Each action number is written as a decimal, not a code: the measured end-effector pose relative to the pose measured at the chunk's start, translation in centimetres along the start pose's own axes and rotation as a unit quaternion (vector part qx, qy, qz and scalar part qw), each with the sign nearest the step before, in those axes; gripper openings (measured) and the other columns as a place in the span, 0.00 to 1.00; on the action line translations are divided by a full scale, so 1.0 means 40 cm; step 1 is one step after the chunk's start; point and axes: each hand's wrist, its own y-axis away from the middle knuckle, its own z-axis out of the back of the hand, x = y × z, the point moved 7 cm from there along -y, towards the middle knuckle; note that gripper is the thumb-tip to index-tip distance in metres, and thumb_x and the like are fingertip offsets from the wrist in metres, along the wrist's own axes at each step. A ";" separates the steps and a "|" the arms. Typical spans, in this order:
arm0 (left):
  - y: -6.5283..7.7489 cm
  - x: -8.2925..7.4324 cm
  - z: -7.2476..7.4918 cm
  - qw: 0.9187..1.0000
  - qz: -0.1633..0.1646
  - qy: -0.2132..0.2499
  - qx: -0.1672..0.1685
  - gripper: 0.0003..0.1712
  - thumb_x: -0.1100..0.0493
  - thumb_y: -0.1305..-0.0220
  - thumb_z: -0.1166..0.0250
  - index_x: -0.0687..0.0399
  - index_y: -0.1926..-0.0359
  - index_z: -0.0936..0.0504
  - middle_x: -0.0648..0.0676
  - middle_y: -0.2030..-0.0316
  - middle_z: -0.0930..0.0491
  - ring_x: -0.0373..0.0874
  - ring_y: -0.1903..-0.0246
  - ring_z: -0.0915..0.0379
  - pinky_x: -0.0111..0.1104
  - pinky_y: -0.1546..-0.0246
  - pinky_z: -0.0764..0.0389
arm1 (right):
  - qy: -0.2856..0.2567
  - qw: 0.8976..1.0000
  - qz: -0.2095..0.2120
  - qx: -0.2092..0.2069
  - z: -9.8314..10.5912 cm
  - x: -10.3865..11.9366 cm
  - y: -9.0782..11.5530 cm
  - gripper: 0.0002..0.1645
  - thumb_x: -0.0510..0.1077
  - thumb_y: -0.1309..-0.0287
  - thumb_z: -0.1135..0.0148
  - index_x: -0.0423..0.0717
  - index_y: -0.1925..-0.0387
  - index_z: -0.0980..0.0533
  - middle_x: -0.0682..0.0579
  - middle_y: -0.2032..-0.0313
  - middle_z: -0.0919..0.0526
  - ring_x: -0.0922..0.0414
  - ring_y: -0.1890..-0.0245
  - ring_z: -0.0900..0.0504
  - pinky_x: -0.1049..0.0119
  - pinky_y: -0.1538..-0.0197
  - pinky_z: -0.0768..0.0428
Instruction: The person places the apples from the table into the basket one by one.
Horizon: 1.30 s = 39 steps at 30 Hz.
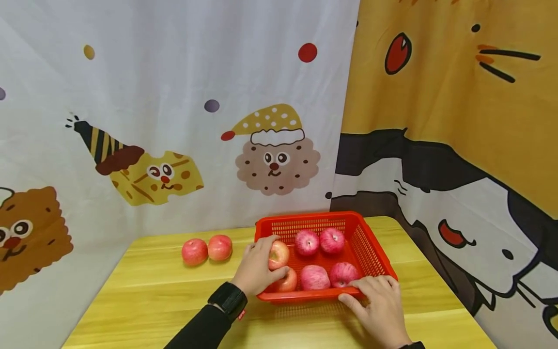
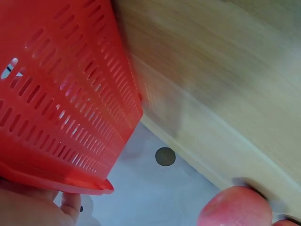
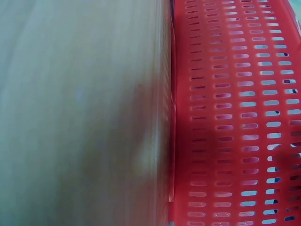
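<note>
A red plastic basket (image 1: 377, 242) with slotted walls sits on the table and holds several red apples. My left hand (image 1: 258, 269) reaches over its left rim and grips a yellowish-red apple (image 1: 280, 255) inside, fingers at the top and thumb below. Another apple (image 1: 287, 282) lies just under that thumb. At the front right corner, my right hand (image 1: 381, 308) holds the rim, fingers over it and thumb on the outer side. The left wrist view shows the basket's slotted wall (image 2: 70, 94) and part of the left hand (image 2: 37, 207); the rim hides the gripped apple.
Two more apples, one at the left (image 1: 194, 252) and one beside it (image 1: 220, 247), lie on the wooden table (image 1: 152, 291) left of the basket. A patterned curtain (image 1: 174, 72) hangs behind the table and along its right side.
</note>
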 end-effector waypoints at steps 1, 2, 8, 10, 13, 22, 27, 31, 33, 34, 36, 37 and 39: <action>0.000 0.000 -0.001 1.000 0.000 -0.002 0.001 0.50 0.35 0.47 0.30 0.52 0.31 0.38 0.52 0.42 0.30 0.45 0.44 0.36 0.53 0.37 0.41 | 0.001 1.000 0.001 0.000 0.000 -0.001 -0.001 0.21 0.66 0.58 0.26 0.57 0.69 0.18 0.62 0.69 0.18 0.55 0.66 0.27 0.47 0.53 0.39; -0.001 0.001 -0.002 1.000 0.000 -0.003 0.001 0.50 0.34 0.46 0.30 0.51 0.30 0.39 0.52 0.42 0.30 0.44 0.44 0.36 0.53 0.37 0.41 | 0.002 1.000 0.001 0.002 0.000 -0.003 -0.001 0.22 0.66 0.58 0.26 0.57 0.69 0.18 0.62 0.69 0.18 0.55 0.66 0.27 0.47 0.53 0.39; 0.000 -0.002 -0.002 1.000 0.005 -0.015 0.003 0.52 0.32 0.45 0.32 0.50 0.28 0.41 0.53 0.40 0.33 0.45 0.42 0.39 0.51 0.36 0.41 | 0.007 1.000 0.003 0.004 0.000 -0.006 -0.003 0.22 0.66 0.58 0.26 0.56 0.69 0.17 0.61 0.69 0.18 0.55 0.66 0.26 0.47 0.53 0.39; 0.000 -0.005 -0.002 1.000 0.005 -0.016 0.007 0.52 0.33 0.45 0.31 0.49 0.27 0.42 0.54 0.39 0.34 0.46 0.41 0.40 0.51 0.36 0.41 | 0.007 1.000 0.003 0.003 0.000 -0.005 -0.002 0.22 0.66 0.58 0.26 0.56 0.69 0.17 0.61 0.69 0.17 0.55 0.66 0.26 0.47 0.53 0.39; 0.000 -0.006 -0.003 1.000 0.006 -0.013 0.013 0.53 0.34 0.45 0.31 0.49 0.26 0.44 0.55 0.37 0.36 0.48 0.40 0.41 0.53 0.35 0.42 | 0.006 1.000 0.003 0.001 0.001 -0.004 -0.001 0.22 0.66 0.58 0.26 0.56 0.69 0.17 0.61 0.69 0.17 0.54 0.66 0.26 0.47 0.53 0.39; -0.001 -0.006 -0.007 1.000 0.013 -0.010 0.022 0.54 0.37 0.45 0.29 0.47 0.24 0.45 0.56 0.35 0.37 0.50 0.37 0.44 0.55 0.35 0.44 | 0.004 1.000 -0.003 0.006 0.001 -0.005 -0.001 0.22 0.65 0.58 0.26 0.56 0.69 0.18 0.62 0.69 0.17 0.55 0.66 0.27 0.47 0.52 0.39; -0.002 -0.010 -0.007 0.999 0.000 -0.034 0.030 0.52 0.37 0.44 0.30 0.44 0.25 0.43 0.55 0.34 0.35 0.50 0.37 0.43 0.54 0.35 0.44 | 0.004 1.000 -0.004 0.006 0.001 -0.003 0.000 0.22 0.66 0.58 0.26 0.56 0.69 0.18 0.61 0.69 0.17 0.55 0.66 0.27 0.48 0.53 0.39; 0.002 -0.021 -0.008 0.996 -0.032 -0.067 0.038 0.41 0.36 0.41 0.34 0.47 0.31 0.30 0.55 0.39 0.27 0.51 0.39 0.38 0.56 0.36 0.45 | 0.005 1.000 -0.005 0.007 0.000 -0.005 0.002 0.22 0.66 0.58 0.26 0.57 0.69 0.18 0.62 0.69 0.18 0.55 0.66 0.27 0.47 0.53 0.39; 0.005 -0.024 -0.010 0.995 -0.045 -0.074 0.044 0.35 0.37 0.39 0.35 0.48 0.36 0.24 0.54 0.43 0.23 0.51 0.41 0.36 0.56 0.36 0.46 | 0.006 1.000 -0.004 0.006 0.000 -0.005 0.003 0.22 0.66 0.58 0.26 0.57 0.69 0.18 0.62 0.69 0.18 0.55 0.66 0.27 0.47 0.53 0.39; 0.006 -0.025 -0.011 0.995 -0.050 -0.077 0.045 0.33 0.37 0.38 0.35 0.49 0.38 0.22 0.53 0.45 0.21 0.51 0.42 0.35 0.57 0.36 0.46 | 0.006 1.000 -0.004 0.005 0.000 -0.005 0.003 0.21 0.66 0.58 0.26 0.57 0.69 0.18 0.62 0.69 0.18 0.55 0.66 0.27 0.47 0.53 0.39; 0.007 -0.025 -0.013 0.995 -0.051 -0.078 0.048 0.31 0.37 0.38 0.36 0.49 0.40 0.20 0.51 0.47 0.20 0.51 0.43 0.34 0.56 0.35 0.47 | 0.006 1.000 -0.003 0.004 -0.001 -0.004 0.003 0.22 0.66 0.58 0.26 0.57 0.69 0.18 0.61 0.69 0.18 0.55 0.66 0.27 0.47 0.53 0.39; 0.007 -0.024 -0.014 0.995 -0.050 -0.076 0.048 0.30 0.38 0.38 0.36 0.49 0.41 0.19 0.51 0.47 0.19 0.50 0.43 0.34 0.56 0.35 0.47 | 0.005 1.000 -0.002 0.003 -0.001 -0.004 0.003 0.22 0.66 0.58 0.26 0.57 0.69 0.18 0.61 0.69 0.18 0.55 0.66 0.27 0.47 0.53 0.39; 0.007 -0.023 -0.015 0.995 -0.048 -0.075 0.048 0.30 0.37 0.38 0.36 0.49 0.42 0.18 0.50 0.48 0.19 0.50 0.44 0.34 0.56 0.35 0.47 | 0.005 1.000 -0.004 0.003 -0.001 -0.004 0.003 0.22 0.66 0.58 0.26 0.57 0.69 0.18 0.61 0.69 0.18 0.55 0.66 0.27 0.47 0.53 0.39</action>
